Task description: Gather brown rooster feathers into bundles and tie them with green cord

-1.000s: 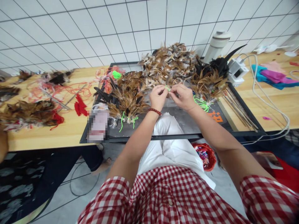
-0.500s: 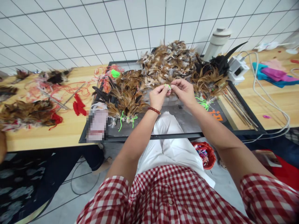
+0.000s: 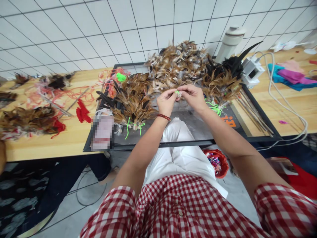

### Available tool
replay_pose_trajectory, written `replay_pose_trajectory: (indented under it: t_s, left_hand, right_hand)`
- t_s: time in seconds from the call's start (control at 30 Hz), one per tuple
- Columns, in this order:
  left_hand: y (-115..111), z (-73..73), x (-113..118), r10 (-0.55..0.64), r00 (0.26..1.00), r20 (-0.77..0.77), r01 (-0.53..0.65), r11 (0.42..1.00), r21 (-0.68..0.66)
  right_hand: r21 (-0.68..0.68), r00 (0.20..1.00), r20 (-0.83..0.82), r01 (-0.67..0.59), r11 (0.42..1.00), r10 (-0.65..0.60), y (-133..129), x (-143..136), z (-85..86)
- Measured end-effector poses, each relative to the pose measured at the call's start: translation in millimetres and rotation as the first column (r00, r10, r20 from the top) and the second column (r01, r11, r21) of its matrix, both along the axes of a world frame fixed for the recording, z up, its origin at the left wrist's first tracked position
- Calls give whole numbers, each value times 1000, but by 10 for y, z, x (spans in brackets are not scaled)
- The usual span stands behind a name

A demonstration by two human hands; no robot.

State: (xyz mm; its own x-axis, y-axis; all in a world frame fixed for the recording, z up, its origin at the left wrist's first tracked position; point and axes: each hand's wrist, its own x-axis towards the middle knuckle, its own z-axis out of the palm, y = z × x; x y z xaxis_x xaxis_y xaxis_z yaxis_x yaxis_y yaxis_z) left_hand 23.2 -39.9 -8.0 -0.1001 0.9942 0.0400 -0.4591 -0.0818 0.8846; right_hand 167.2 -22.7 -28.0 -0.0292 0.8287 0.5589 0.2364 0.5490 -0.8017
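Above the dark framed board, both my hands meet at a small tuft of bright green yarn [image 3: 177, 93] with whitish bits in it. My left hand [image 3: 166, 101] is closed in a pinch on the tuft, a beaded bracelet on its wrist. From the other side, my right hand [image 3: 194, 97] pinches the same tuft, fingertips nearly touching the left ones. What hangs below the fingers is too small to make out. A large pile of brown feathers [image 3: 178, 64] lies just beyond. Brown feather bunches tied with green yarn lie left [image 3: 133, 105] and right [image 3: 220, 84].
A white bottle [image 3: 229, 43] and a white charger [image 3: 252, 71] with cables stand back right. Thin sticks [image 3: 256, 112] lie along the board's black frame [image 3: 188, 143]. Red yarn [image 3: 83, 111] and more feathers [image 3: 29, 120] lie left. A red basket [image 3: 224, 163] sits below.
My right hand has shifted slightly left, bringing its fingertips closer to the left hand's at the green tuft. The left hand keeps its pinch. The whole view has moved slightly.
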Motion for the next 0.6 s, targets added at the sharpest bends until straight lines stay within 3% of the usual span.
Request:
replay_pose_trajectory:
  t_s: [0.3, 0.6]
  left_hand:
    - [-29, 58, 23, 1, 996, -89, -4, 1000, -24]
    - [32, -17, 18, -4, 998, -56, -1, 997, -78]
  right_hand:
    - [90, 980, 183, 62, 994, -78, -125, 23, 128]
    - [17, 991, 88, 96, 995, -97, 34, 5, -122]
